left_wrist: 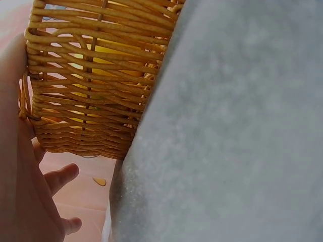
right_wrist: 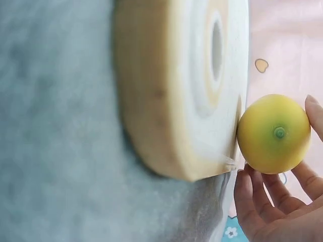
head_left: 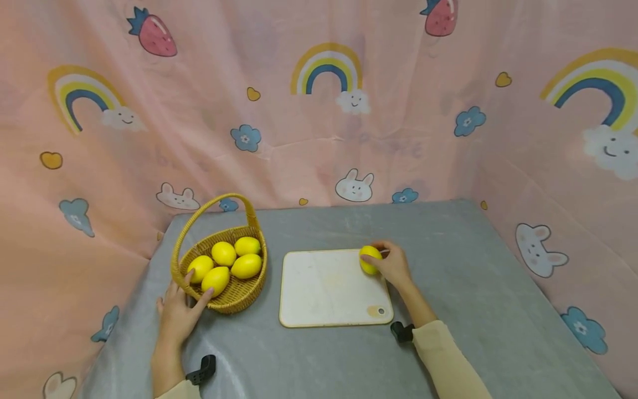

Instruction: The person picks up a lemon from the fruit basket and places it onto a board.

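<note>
A yellow lemon (head_left: 370,260) is pinched between the thumb and fingers of my right hand (head_left: 394,267), over the far right corner of a white cutting board (head_left: 329,288). In the right wrist view, the lemon's green-tinged tip (right_wrist: 279,132) faces the camera. On the left stands a wicker basket (head_left: 241,302) with a tall arched handle, and several lemons (head_left: 246,266) lie in it. My left hand (head_left: 176,316) holds the basket at its near left rim, the thumb and index finger over the edge. Other left fingers (left_wrist: 63,176) stick out past the woven wall.
A grey cloth (head_left: 329,360) covers the table. Pink printed curtains (head_left: 319,155) close off the back and both sides. The board's hanging hole (head_left: 381,311) is at its near right corner. Black straps (head_left: 201,371) sit at both wrists.
</note>
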`<act>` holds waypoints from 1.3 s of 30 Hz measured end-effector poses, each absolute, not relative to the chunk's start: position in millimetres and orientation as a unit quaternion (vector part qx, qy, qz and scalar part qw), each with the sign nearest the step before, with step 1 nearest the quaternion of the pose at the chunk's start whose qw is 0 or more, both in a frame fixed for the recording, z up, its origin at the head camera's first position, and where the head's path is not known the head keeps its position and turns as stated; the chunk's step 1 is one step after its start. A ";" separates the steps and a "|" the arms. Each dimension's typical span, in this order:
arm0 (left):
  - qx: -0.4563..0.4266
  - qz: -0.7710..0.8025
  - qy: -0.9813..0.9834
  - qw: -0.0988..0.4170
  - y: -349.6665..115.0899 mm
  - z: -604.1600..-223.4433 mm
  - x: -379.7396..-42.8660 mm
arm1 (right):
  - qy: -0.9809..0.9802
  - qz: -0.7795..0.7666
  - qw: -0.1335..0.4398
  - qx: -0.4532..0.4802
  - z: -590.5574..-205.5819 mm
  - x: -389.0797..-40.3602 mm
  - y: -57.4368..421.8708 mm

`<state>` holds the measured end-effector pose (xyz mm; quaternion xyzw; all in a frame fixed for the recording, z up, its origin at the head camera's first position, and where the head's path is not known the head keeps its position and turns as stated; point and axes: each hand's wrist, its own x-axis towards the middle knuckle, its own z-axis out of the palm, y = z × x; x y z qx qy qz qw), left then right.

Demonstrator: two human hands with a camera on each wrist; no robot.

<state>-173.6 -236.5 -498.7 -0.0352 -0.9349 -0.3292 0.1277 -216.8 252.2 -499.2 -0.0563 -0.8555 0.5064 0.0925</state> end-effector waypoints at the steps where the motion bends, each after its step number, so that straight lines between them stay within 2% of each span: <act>1: -0.035 -0.330 -0.935 0.127 -236.1 -498.4 -173.9 | -0.856 0.505 0.092 -0.056 -499.1 -216.7 252.6; 32: -0.031 -0.330 -0.934 0.135 -237.0 -502.1 -176.2 | -0.877 0.472 0.073 -0.061 -487.4 -222.9 267.9; 36: -0.034 -0.328 -0.933 0.141 -237.5 -502.1 -177.3 | -0.882 0.457 0.090 -0.075 -480.9 -228.5 267.9; 39: -0.032 -0.326 -0.934 0.143 -238.3 -503.4 -178.8 | -0.883 0.446 0.124 -0.076 -470.0 -234.8 261.2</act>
